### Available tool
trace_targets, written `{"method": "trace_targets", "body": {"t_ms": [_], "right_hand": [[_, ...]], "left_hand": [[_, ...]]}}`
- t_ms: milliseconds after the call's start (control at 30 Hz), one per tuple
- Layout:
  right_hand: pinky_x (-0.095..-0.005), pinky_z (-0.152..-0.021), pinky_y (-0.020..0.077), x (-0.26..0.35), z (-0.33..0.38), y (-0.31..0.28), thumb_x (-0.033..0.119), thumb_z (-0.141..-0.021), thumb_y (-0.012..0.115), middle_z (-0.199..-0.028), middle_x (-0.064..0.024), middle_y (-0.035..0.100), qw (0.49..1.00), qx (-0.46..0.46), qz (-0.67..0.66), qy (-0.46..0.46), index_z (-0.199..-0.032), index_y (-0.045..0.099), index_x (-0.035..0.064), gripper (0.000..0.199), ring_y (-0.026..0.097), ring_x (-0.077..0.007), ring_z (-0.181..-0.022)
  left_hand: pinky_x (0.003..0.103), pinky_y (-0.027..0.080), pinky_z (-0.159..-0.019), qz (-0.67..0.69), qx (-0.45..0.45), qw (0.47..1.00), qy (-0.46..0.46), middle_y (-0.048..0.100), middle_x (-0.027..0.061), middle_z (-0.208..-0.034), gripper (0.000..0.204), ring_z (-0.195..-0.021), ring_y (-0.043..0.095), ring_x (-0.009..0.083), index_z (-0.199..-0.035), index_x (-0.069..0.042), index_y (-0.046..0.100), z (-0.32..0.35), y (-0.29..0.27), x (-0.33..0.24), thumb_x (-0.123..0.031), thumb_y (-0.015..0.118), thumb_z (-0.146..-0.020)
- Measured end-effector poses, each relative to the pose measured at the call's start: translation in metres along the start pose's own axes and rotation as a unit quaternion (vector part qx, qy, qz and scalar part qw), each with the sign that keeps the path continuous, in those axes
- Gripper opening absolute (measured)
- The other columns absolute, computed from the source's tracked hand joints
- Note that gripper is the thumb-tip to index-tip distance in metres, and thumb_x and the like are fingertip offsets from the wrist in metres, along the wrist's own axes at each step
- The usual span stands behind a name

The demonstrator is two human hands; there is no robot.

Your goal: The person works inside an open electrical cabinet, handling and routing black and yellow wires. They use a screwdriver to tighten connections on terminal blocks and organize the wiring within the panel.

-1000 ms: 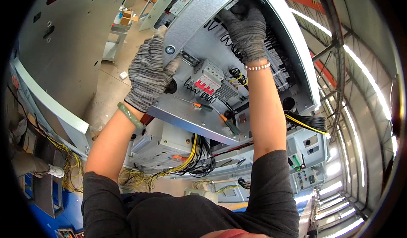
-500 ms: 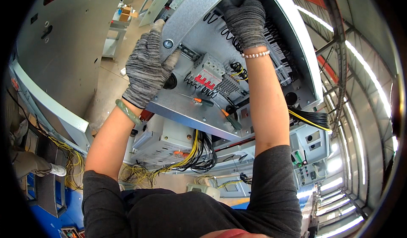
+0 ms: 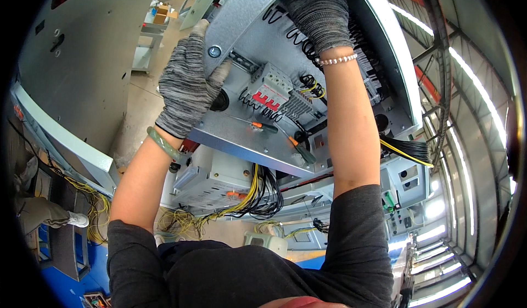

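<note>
- Workshop floor (image 3: 141, 102) shows to the left of an open metal cabinet (image 3: 257, 150), which stands directly before the person.
- Left hand (image 3: 184, 80), gloved: against the cabinet's left flange (image 3: 244, 17), beside a bolt (image 3: 214, 51), thumb spread wide from the fingers.
- Right hand (image 3: 321, 20), gloved: reaches inside at the far end, near the right edge; its fingers are in shadow, so I cannot tell whether they hold anything.
- Breaker with red parts (image 3: 273, 86): mounted inside, between both arms.
- Two screwdrivers (image 3: 303, 151): lying near the cabinet's near edge.
</note>
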State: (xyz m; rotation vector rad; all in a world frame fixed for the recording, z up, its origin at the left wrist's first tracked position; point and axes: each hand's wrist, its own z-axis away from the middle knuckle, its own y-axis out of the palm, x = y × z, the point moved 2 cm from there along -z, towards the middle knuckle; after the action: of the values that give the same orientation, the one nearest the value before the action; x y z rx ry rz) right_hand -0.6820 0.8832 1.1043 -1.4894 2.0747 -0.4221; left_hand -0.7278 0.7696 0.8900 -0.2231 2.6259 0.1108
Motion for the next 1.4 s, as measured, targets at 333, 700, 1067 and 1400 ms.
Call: {"method": "trace_targets", "body": {"t_ms": [333, 700, 1067, 1400], "right_hand": [[-0.0476, -0.080, 0.0533, 0.010, 0.000, -0.003, 0.027, -0.084, 0.063, -0.091, -0.0212, 0.068, 0.983, 0.079, 0.161, -0.030, -0.111, 0.058, 0.0003, 0.039, 0.067, -0.0376, -0.088], [-0.0459, -0.082, 0.0530, 0.009, 0.001, -0.005, 0.024, -0.080, 0.072, -0.095, -0.0197, 0.069, 0.995, 0.090, 0.037, -0.003, -0.113, 0.063, 0.0084, 0.038, 0.066, -0.0372, -0.093], [-0.0455, -0.082, 0.0529, 0.004, -0.003, 0.000, 0.028, -0.081, 0.072, -0.096, -0.0199, 0.070, 0.995, 0.065, 0.059, -0.055, -0.106, 0.065, 0.0055, 0.035, 0.067, -0.0368, -0.091], [-0.0466, -0.080, 0.0523, -0.003, 0.001, 0.008, 0.029, -0.079, 0.074, -0.089, -0.0176, 0.069, 0.994, -0.001, 0.046, -0.097, -0.111, 0.065, 0.0096, 0.039, 0.066, -0.0375, -0.089]], "left_hand": [[0.042, 0.055, -0.090, -0.003, 0.007, 1.000, 0.003, 0.060, 0.0215, -0.124, 0.075, -0.108, 0.065, 0.0337, -0.145, -0.010, 0.038, 0.002, 0.001, 0.004, -0.035, 0.074, -0.084], [0.043, 0.054, -0.091, 0.000, 0.005, 1.000, -0.002, 0.061, 0.0220, -0.120, 0.074, -0.107, 0.065, 0.0343, -0.144, -0.008, 0.040, 0.001, -0.002, 0.000, -0.034, 0.075, -0.084], [0.040, 0.056, -0.085, -0.017, 0.005, 1.000, -0.013, 0.064, 0.0205, -0.115, 0.071, -0.099, 0.068, 0.0320, -0.141, -0.007, 0.043, 0.003, -0.005, -0.003, -0.033, 0.076, -0.084], [0.039, 0.055, -0.088, -0.028, -0.015, 0.999, -0.010, 0.064, 0.0166, -0.120, 0.075, -0.106, 0.065, 0.0310, -0.140, -0.009, 0.047, 0.003, -0.003, -0.001, -0.042, 0.077, -0.079]]}}
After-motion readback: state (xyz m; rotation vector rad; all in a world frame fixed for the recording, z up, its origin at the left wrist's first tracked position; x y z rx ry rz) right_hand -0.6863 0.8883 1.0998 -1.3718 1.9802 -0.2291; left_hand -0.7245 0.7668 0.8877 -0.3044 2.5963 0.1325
